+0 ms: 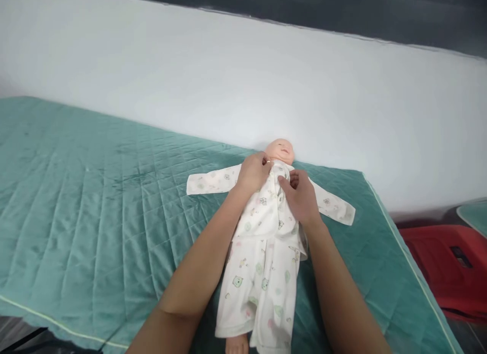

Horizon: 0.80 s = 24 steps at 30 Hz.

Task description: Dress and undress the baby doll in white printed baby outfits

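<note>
A baby doll (280,150) lies on its back, with its head toward the wall. It wears a white printed shirt (261,214) with long sleeves spread out to both sides, and matching white trousers (238,303). One bare foot (237,345) shows below a trouser leg. My left hand (254,172) is closed at the shirt's collar, just under the doll's chin, pinching the cloth. On the other side of the front opening, my right hand (303,196) grips the shirt at chest height. The cloth between my fingertips is partly hidden.
A green quilted cover (95,217) lies beneath the doll, its right edge trimmed with a pale border. Behind it rises a white wall (228,80) with a dark band on top. Beyond the right edge stands a red plastic object (437,262), perhaps a chair.
</note>
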Tool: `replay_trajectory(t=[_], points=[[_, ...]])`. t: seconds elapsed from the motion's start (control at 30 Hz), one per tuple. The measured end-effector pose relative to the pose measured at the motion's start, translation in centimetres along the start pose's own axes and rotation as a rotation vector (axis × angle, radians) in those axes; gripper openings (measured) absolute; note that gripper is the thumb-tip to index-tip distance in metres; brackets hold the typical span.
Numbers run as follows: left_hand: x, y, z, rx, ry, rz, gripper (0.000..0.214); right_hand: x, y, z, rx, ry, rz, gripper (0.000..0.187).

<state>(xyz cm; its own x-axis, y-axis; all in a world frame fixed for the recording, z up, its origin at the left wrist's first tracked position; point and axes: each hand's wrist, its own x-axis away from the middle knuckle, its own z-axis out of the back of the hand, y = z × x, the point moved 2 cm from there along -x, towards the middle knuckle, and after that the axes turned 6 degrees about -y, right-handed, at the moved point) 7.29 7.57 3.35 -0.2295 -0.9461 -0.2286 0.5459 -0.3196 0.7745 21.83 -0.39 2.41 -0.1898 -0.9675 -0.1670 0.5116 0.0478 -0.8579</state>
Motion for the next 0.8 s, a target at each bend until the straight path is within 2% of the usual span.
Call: replay_trajectory(t=[0.17, 0.33, 0.6, 0.8], points=[[0.1, 1.2, -0.3, 0.165, 0.104, -0.010, 0.007, -1.6, -0.9, -0.3, 0.257, -0.027, -0.080, 0.029], [0.2, 1.3, -0.9, 0.227, 0.022, -0.022, 0.006, -3.0, -0.8, -0.9, 0.339, -0.019, -0.103, 0.029], [0.0, 0.3, -0.9, 0.254, -0.029, -0.058, 0.015, -3.4, -0.3, -0.6, 0.154, 0.076, -0.074, 0.020], [0.2, 0.3, -1.0, 0.306, 0.003, -0.044, 0.013, -4.1, -0.4, -0.2, -0.181, 0.021, -0.010, 0.018]])
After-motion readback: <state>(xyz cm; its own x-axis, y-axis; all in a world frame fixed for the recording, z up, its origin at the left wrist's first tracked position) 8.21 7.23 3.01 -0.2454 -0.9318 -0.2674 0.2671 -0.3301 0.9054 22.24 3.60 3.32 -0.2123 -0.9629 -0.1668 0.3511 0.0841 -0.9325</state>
